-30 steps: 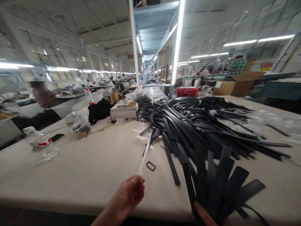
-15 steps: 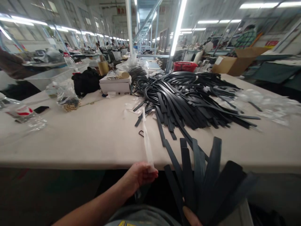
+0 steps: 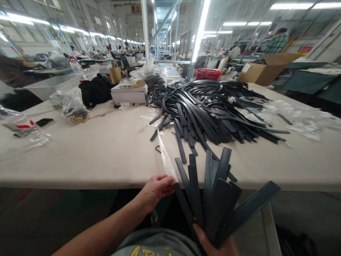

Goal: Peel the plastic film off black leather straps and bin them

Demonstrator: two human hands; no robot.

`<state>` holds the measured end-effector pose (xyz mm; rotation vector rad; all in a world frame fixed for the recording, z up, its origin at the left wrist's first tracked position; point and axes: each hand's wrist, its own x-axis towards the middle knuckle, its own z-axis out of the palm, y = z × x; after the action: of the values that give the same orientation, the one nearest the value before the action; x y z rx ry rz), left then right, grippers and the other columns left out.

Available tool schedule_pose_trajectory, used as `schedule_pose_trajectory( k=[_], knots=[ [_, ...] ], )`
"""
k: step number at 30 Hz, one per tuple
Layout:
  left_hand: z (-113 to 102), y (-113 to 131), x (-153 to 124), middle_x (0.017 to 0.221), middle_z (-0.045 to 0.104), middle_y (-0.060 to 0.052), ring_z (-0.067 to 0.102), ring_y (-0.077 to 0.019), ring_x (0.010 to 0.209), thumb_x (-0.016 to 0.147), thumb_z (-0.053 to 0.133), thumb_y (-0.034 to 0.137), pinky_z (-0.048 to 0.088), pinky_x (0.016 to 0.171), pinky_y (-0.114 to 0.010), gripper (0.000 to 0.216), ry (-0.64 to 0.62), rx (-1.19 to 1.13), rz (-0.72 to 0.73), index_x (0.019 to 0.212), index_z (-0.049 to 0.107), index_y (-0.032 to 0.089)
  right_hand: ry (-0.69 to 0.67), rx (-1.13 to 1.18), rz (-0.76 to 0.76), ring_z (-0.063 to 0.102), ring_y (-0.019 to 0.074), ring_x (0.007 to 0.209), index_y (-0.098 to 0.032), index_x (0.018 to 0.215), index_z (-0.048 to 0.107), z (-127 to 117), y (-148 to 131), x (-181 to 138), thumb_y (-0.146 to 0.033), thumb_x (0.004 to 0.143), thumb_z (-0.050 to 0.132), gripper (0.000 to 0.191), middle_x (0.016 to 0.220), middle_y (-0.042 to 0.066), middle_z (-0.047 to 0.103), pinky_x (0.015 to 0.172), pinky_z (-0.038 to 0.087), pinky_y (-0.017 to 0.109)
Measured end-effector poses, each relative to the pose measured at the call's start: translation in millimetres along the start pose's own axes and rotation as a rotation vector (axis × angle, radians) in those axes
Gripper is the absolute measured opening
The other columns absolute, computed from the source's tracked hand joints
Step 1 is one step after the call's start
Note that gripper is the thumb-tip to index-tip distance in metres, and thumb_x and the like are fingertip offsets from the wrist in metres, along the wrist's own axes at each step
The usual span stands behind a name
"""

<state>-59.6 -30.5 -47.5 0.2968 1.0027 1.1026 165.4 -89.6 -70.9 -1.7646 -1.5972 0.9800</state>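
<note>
My left hand (image 3: pixel 157 190) pinches a thin white plastic sleeve (image 3: pixel 166 160) by its lower end, just beyond the table's front edge. The sleeve reaches up over the tabletop. Its lower end meets the tip of one black strap (image 3: pixel 183 202); whether the tip is inside it, I cannot tell. At the lower right, my right hand (image 3: pixel 209 241) is closed round a fanned bunch of black straps (image 3: pixel 218 209), that strap among them. Most of its fingers are hidden behind the bunch. A small black metal loop (image 3: pixel 158 149) lies left of the sleeve.
A large heap of black straps (image 3: pixel 197 110) covers the table's middle. Clear plastic bags (image 3: pixel 301 113) lie on the right. Toward the left are a white box (image 3: pixel 129 96), a black cloth bundle (image 3: pixel 96 89), a bag of metal parts (image 3: pixel 76 110) and a phone (image 3: pixel 44 122).
My right hand and its straps have moved up and left, bringing one strap's tip to the sleeve. My left hand has risen slightly, still pinching the sleeve.
</note>
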Motion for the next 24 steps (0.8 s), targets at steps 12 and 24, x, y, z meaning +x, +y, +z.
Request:
schedule_pose_trajectory(
  k=[12,24],
  knots=[
    [-4.5,-4.4,1.5,0.071,0.071,-0.002,0.065,-0.0135,0.068,0.062,0.086,0.043,0.049,0.072,-0.025,0.034,0.02,0.181,0.125,0.073,0.072,0.014,-0.161,0.014,-0.092,0.074,0.0312,0.091,-0.021,0.074,0.078,-7.0,-24.5,9.0,-0.046,0.077,0.064,0.029,0.091,0.009,0.08,0.074,0.059,0.028],
    [3.0,-30.0,0.6,0.069,0.073,-0.006,0.067,-0.0189,0.066,0.056,0.088,0.051,0.051,0.073,-0.03,0.045,-0.067,0.206,-0.012,0.074,0.073,0.012,-0.145,0.117,-0.11,0.075,0.0282,0.081,-0.018,0.078,0.078,6.3,-42.1,27.1,-0.038,0.077,0.069,0.022,0.081,0.006,0.08,0.072,0.059,0.027]
  ],
)
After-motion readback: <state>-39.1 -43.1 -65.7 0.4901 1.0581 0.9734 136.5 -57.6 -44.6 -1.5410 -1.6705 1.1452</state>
